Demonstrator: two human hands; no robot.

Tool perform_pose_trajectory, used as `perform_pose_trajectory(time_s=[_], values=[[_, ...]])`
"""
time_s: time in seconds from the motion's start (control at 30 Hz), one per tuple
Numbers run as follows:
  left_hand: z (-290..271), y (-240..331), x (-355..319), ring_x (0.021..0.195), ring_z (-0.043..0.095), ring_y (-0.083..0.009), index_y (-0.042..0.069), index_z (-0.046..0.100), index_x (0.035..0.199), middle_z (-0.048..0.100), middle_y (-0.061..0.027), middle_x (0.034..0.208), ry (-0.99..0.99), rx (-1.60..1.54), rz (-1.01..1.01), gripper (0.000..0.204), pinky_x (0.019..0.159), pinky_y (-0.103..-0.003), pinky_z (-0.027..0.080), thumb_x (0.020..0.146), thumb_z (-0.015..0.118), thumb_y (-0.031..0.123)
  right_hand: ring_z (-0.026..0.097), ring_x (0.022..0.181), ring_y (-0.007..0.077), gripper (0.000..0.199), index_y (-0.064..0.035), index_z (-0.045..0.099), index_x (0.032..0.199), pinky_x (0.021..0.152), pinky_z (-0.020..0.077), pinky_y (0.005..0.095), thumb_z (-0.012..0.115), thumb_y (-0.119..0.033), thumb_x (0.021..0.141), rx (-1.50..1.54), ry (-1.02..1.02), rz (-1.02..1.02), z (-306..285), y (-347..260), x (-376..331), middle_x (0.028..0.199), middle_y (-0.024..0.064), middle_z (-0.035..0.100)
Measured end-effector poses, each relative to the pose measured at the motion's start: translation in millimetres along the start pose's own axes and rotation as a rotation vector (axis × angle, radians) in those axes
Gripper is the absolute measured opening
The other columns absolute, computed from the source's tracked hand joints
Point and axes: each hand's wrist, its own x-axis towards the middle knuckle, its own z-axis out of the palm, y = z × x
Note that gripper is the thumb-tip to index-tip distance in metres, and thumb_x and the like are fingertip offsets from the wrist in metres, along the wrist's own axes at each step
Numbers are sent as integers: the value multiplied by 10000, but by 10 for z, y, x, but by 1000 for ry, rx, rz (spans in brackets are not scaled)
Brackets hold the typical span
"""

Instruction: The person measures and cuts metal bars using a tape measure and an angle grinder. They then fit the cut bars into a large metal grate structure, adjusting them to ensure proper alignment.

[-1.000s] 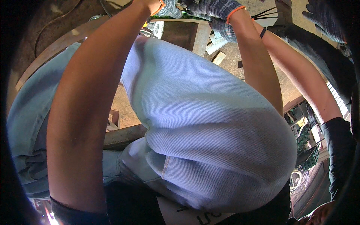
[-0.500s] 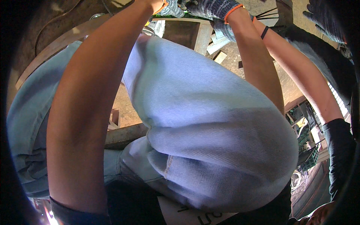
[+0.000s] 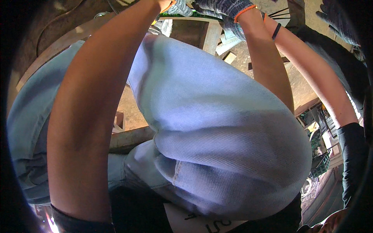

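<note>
Both my hands are at the top edge, in grey knitted gloves with orange cuffs. My left hand is partly cut off by the picture's edge, so its fingers do not show clearly. Close to its right, my right hand reaches leftward, its fingertips cut off or hidden. Just under both hands runs a narrow green-edged bar; whether they grip it cannot be made out. Another person's gloved hand lies right below my right hand, its bare forearm wearing a black wristband.
My knee in light blue jeans fills the middle. Beyond it are a metal frame leg and flat offcuts on the floor. A co-worker's other gloved hand is at upper right. A dark green crate stands at lower right.
My right hand has shifted slightly right, and the other person's forearm has moved a little right with it. My left hand has hardly moved.
</note>
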Motion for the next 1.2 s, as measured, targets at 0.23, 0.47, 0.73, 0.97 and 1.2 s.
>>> perform_pose_trajectory(time_s=[0.23,0.47,0.73,0.97,1.2], values=[[-55,114,-48,1068,570,-312,-1,592,1114,599,-186,1130,-8,59,-124,611,847,-400,475,702,708,434,609,698,352,214,-98,668,734,626,491,435,601,-300,710,-16,-83,-41,222,72,-27,742,157,629],[-103,80,-161,1072,572,-289,31,608,1108,588,-171,1155,-24,220,37,574,872,-387,476,701,711,422,613,712,339,193,-96,662,748,630,496,415,589,-274,732,20,-203,26,166,24,-10,770,146,640],[-61,108,-111,1042,584,-294,25,614,1098,604,-169,1128,-12,29,-74,533,848,-383,471,711,705,379,615,714,347,177,-97,668,761,631,499,408,611,-256,710,81,-162,5,266,77,60,771,149,643],[5,34,-42,1064,567,-309,37,593,1141,598,-166,1145,51,-22,12,565,876,-375,457,718,700,397,616,702,351,157,-88,669,728,616,495,428,586,-212,680,102,179,28,-69,-42,-176,731,159,635],[-24,99,-17,1093,553,-313,12,590,1133,578,-187,1168,12,106,-88,614,890,-383,458,705,704,437,625,734,339,183,-94,673,772,631,498,424,565,-241,752,-22,-104,-15,241,33,-19,803,167,643]])
